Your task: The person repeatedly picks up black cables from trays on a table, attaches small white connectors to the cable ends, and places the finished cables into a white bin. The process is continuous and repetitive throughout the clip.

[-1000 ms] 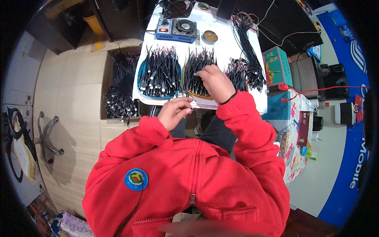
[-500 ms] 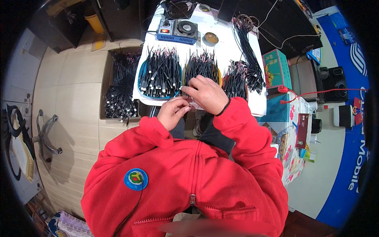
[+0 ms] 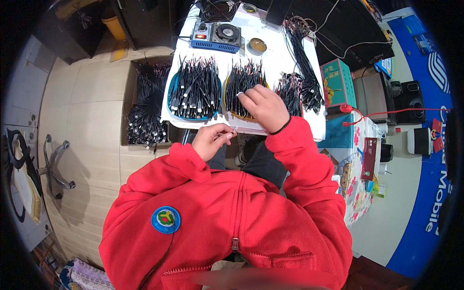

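Note:
My left hand (image 3: pixel 210 141) is closed in a pinch just in front of the table's near edge. Thin wire ends (image 3: pixel 235 129) stick out from between its thumb and forefinger. Over the yellow-rimmed tray (image 3: pixel 247 116) my right hand (image 3: pixel 266 108) has its fingers bent together among black cables (image 3: pixel 245 77). What lies in its fingertips, if anything, is too small to make out. Left of that stands a blue tray (image 3: pixel 171 112) heaped with black cables (image 3: pixel 195 87) with plugs at the near end. Another bunch of black cables (image 3: pixel 290 92) lies to the right.
Behind the trays stand a blue device (image 3: pixel 215 37) with a round black top and a small round tin (image 3: pixel 256 46). A long cable bundle (image 3: pixel 305 63) runs along the table's right side. A box of cables (image 3: pixel 145 106) sits at the left; a green carton (image 3: pixel 338 84) stands right.
My right hand has left my left hand and moved forward and right over the yellow-rimmed tray. The left hand stays nearly in place, with wire ends now showing at its fingertips.

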Motion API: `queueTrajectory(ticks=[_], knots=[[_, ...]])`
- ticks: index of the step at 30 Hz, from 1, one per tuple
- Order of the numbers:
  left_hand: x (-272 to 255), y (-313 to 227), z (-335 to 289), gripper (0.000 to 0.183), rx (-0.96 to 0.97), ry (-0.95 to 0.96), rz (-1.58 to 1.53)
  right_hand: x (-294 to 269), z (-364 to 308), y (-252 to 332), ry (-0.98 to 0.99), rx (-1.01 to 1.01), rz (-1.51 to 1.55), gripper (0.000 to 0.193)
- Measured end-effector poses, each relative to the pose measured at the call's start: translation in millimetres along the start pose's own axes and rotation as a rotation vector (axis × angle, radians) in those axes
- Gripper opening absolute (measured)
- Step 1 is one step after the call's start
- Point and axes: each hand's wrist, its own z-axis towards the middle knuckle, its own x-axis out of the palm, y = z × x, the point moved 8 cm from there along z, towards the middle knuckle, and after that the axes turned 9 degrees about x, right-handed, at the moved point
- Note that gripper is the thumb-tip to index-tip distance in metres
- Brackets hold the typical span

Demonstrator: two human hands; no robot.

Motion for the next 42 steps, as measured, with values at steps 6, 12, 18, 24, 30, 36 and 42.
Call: queueTrajectory(ticks=[6,12,18,24,30,36,42], knots=[[3.5,3.7,-2.1,0.014,-0.066,0.045,-0.067,-28.6,-16.2,-9.7,-0.113,0.02,-0.003,0.028],[7.4,-0.8,-3.9,0.013,-0.11,0.021,-0.237,-12.4,-34.6,-14.4,-0.019,0.207,0.023,0.034],[16.3,-19.0,-6.7,0.012,-0.104,0.013,-0.339,-36.1,-120.7,-65.0,-0.291,0.877,0.262,0.023],[41.7,-30.7,3.4,0.012,-0.14,0.05,-0.361,-31.2,-162.7,-120.6,-0.253,1.124,0.148,0.012],[54.4,-46.1,12.4,0.013,-0.083,-0.003,-0.361,-8.4,-159.7,-134.2,-0.129,1.252,0.079,0.017],[59.5,-63.0,27.2,0.013,-0.087,-0.214,-0.456,-56.8,-155.0,-109.6,-0.502,1.206,0.397,0.011],[89.6,-97.4,51.5,0.013,0.04,-0.281,-0.647,-53.8,-148.8,-14.9,-0.454,1.174,1.042,0.011]])
